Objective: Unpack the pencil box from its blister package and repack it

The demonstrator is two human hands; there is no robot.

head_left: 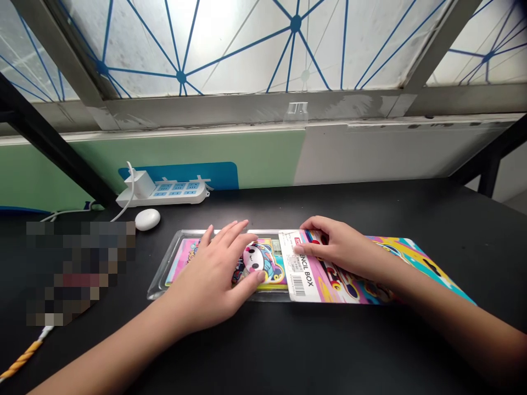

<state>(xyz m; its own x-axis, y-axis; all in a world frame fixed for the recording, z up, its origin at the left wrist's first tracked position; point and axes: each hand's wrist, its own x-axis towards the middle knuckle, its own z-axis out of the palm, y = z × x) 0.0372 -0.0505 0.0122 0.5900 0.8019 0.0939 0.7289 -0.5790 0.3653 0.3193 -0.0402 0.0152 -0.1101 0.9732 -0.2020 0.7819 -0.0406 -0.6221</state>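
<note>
A colourful pencil box [269,269] with a cartoon character on it lies in a clear plastic tray [164,274]. My left hand [218,269] rests over the box's left part, fingers spread, hiding some of it. A printed cardboard sleeve [302,288], with a white barcode label reading "ENCIL BOX", covers the tray's right end and stretches off to the right. My right hand [337,247] grips this sleeve, its thumb on the label and its fingers bent at the far edge. The right forearm hides part of the sleeve.
On the black table [263,345], a white power strip [177,192] with a plugged-in charger stands against the back wall. Before it lies a white rounded case [147,219]. At left is a blurred-out object [78,269] with an orange-wrapped cable [20,359].
</note>
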